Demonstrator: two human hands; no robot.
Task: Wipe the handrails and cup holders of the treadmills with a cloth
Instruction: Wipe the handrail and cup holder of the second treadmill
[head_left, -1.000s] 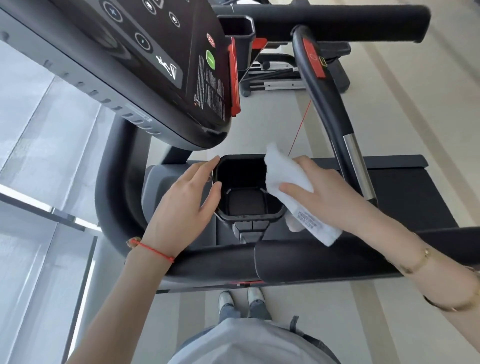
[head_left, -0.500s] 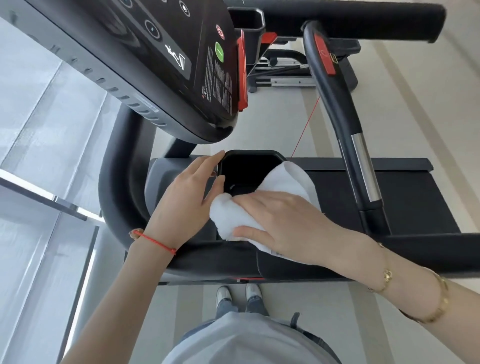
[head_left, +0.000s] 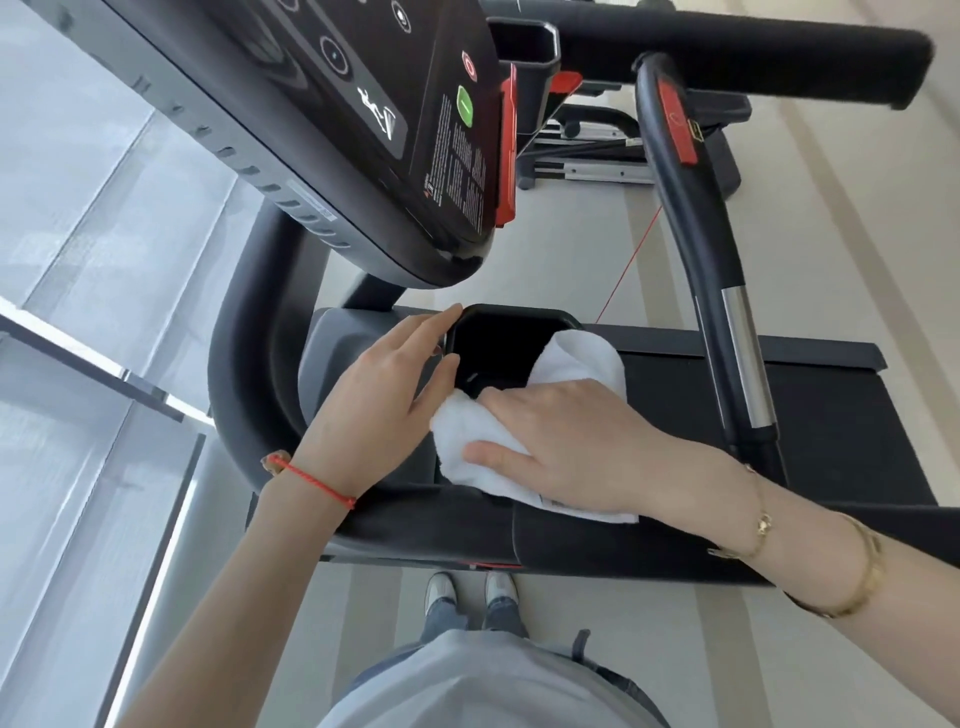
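Feet and shoes (head_left: 465, 592) show nearest, on pale striped floor (head_left: 649, 649), beneath the padded front handrail (head_left: 431, 525). Just above it, the right hand (head_left: 571, 441) now lies flat on the white cloth (head_left: 467, 447), fingers (head_left: 498, 457) spread and only lightly bent, pressing it over the near rim of the cup holder (head_left: 498, 348). A second ago that cloth was held up at the holder's right edge; now it has swept down and across to the near-left corner, and half a second ago it was almost where it lies now. So the rim wipe looks well under way, while the dark inside, by my reading, may yet need a pass. The left hand (head_left: 384, 395) steadies the holder's left edge as before, fingers straight, gripping nothing. Beyond, the console (head_left: 363, 119) overhangs, the side handrail (head_left: 701, 249) with its silver sensor runs off right, and a red safety cord (head_left: 628, 265) hangs slack. Furthest away, another machine (head_left: 597, 156) stands on the gym floor, with glazing on the left.
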